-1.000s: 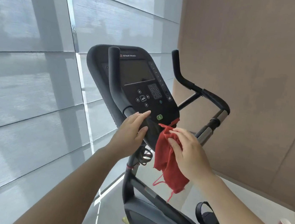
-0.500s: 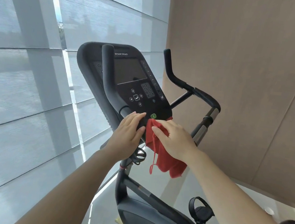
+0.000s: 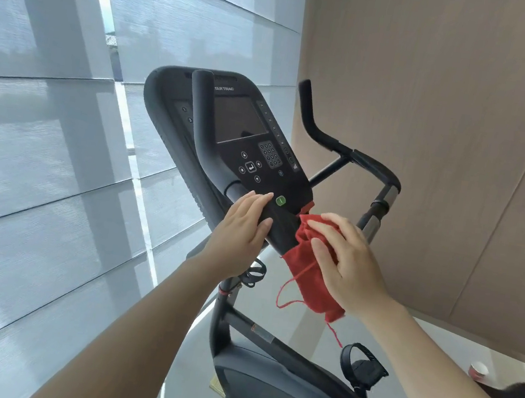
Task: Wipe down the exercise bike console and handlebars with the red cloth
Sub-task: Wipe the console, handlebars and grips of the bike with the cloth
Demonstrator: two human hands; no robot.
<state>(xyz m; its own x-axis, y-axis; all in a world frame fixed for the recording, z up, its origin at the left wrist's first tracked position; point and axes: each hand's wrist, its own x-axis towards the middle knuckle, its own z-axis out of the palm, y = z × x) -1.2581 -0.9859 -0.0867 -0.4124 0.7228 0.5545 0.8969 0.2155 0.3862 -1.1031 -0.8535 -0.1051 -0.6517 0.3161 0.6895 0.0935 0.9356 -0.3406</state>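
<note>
The wipe was in its console stage. The right hand (image 3: pixel 346 262) lay with its fingers spread and nearly straight, pressing the red cloth (image 3: pixel 308 270) against the five o'clock corner of the console (image 3: pixel 260 152). It pressed rather than clutched. Whether the thumb pinched the fabric underneath could not be told. The left hand (image 3: pixel 244 226) rested flat and held nothing, its fingers straight along the console's lower edge at about seven o'clock, just beside the green button (image 3: pixel 281 200), probably to steady the panel.

Most of the face looked not yet reached. The next move would call for sweeping the cloth up toward twelve o'clock over the screen and keypad, pressing lightly enough not to trigger the buttons, then on to the handlebars (image 3: pixel 327 140).

The cloth was soft, nappy fabric, bunched under the palm. A limp tail hung toward six o'clock, with frayed threads trailing off it. The console was smooth, matte black plastic with rounded corners and a glossy screen. The bars were curved tubes — black, apparently rubbery grips.
</note>
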